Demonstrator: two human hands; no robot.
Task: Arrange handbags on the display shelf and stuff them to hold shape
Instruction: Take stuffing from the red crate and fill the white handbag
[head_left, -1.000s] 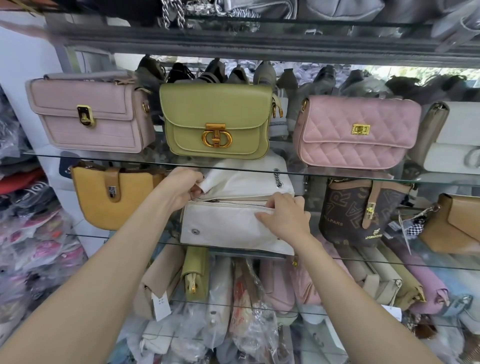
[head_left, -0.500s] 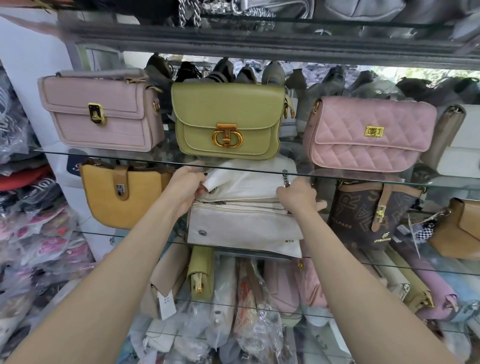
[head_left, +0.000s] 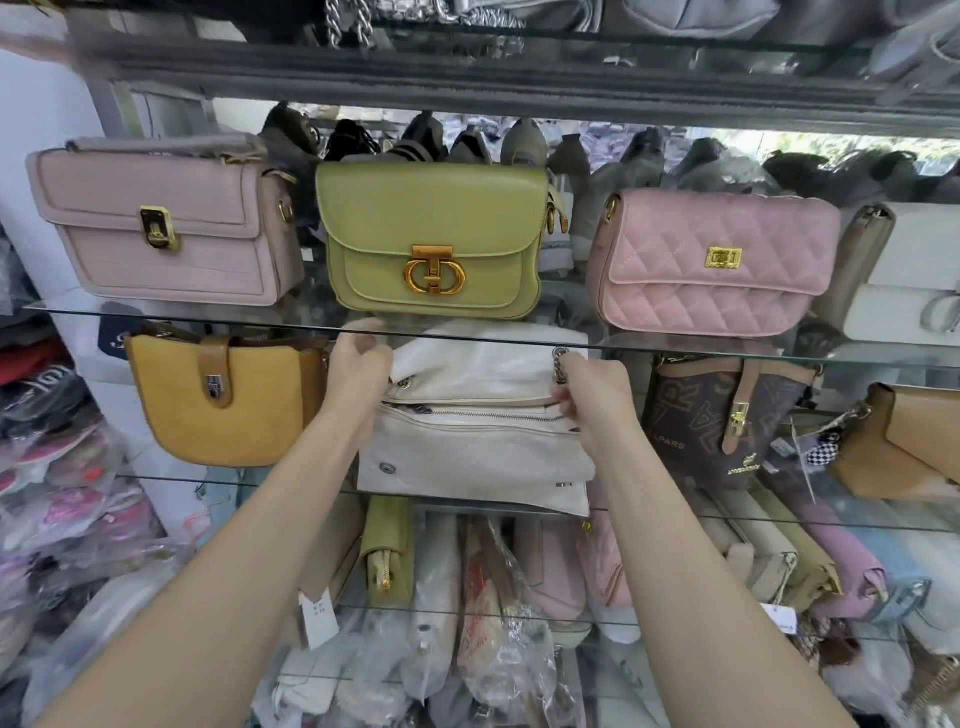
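Observation:
A cream handbag (head_left: 475, 447) stands on the middle glass shelf (head_left: 156, 479), between a mustard bag (head_left: 228, 400) and a brown monogram bag (head_left: 727, 415). Its flap is lifted and a zipper shows under it. My left hand (head_left: 358, 364) grips the bag's upper left corner. My right hand (head_left: 592, 397) pinches the upper right edge beside the silver chain (head_left: 560, 361). The inside of the bag is hidden.
On the upper glass shelf (head_left: 675, 345) stand a pale pink bag (head_left: 166, 228), a green bag (head_left: 431, 244), a quilted pink bag (head_left: 711, 260) and a white one (head_left: 904, 280). Below lie several bags on their sides, some wrapped in plastic. A tan bag (head_left: 904, 447) sits far right.
My right hand has climbed from the bag's front panel to its upper right edge by the chain. The left hand has stayed at the top left corner.

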